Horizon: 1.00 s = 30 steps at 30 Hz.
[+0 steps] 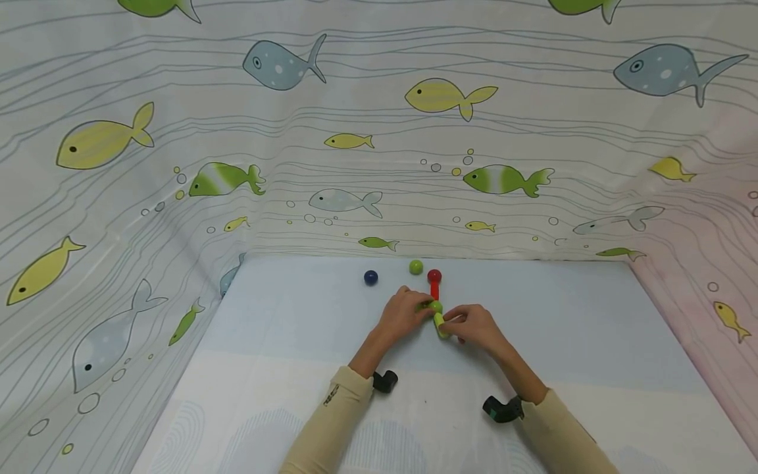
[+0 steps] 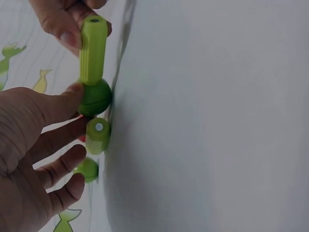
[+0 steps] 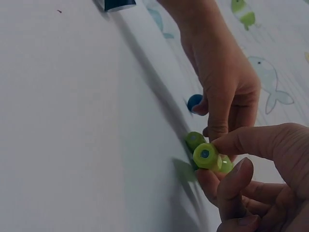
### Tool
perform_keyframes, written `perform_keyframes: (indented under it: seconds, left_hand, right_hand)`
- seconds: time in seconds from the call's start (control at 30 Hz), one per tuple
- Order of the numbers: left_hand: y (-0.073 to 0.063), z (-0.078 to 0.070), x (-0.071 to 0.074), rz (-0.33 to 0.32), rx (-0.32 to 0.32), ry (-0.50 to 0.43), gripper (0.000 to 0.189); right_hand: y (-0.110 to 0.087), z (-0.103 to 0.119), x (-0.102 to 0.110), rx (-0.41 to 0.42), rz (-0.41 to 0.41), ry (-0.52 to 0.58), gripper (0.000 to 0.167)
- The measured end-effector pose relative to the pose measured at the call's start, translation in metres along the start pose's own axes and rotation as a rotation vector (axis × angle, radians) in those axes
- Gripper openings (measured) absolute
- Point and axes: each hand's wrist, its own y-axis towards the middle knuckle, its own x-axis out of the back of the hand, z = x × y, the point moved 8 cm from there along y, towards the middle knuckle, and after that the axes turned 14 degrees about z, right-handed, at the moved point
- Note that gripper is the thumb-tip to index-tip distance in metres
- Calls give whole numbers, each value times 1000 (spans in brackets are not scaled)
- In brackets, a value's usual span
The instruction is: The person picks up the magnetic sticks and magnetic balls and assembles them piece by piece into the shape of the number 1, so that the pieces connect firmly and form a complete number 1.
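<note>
My left hand (image 1: 404, 313) pinches a green ball (image 1: 436, 307) between thumb and fingers. A light-green ribbed rod (image 1: 440, 324) meets that ball, and my right hand (image 1: 474, 326) holds it between thumb and fingers. In the left wrist view, the rod (image 2: 93, 53) touches the darker-looking ball (image 2: 95, 98). A second light-green rod (image 2: 98, 136) shows its end just beyond the ball, near my left fingers. Beyond the hands, a red rod (image 1: 435, 290) leads to a red ball (image 1: 435, 276). Whether the red rod joins the green ball is hard to tell.
Another green ball (image 1: 416, 266) and a dark blue ball (image 1: 370, 277) lie towards the back of the pale table (image 1: 296, 316). A fish-printed curtain (image 1: 379, 164) rises behind and along both sides. Black camera mounts (image 1: 502, 409) sit at the wrists.
</note>
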Motion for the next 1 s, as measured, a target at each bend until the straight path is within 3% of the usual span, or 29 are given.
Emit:
perform_keyframes:
  seconds: [0.7, 1.0]
  left_hand:
    - [3, 3, 1, 8, 32, 13, 25]
    - [3, 4, 1, 2, 38, 9, 26]
  right_hand:
    - [8, 3, -9, 37, -15, -10, 43]
    - [10, 9, -9, 82, -39, -35, 61]
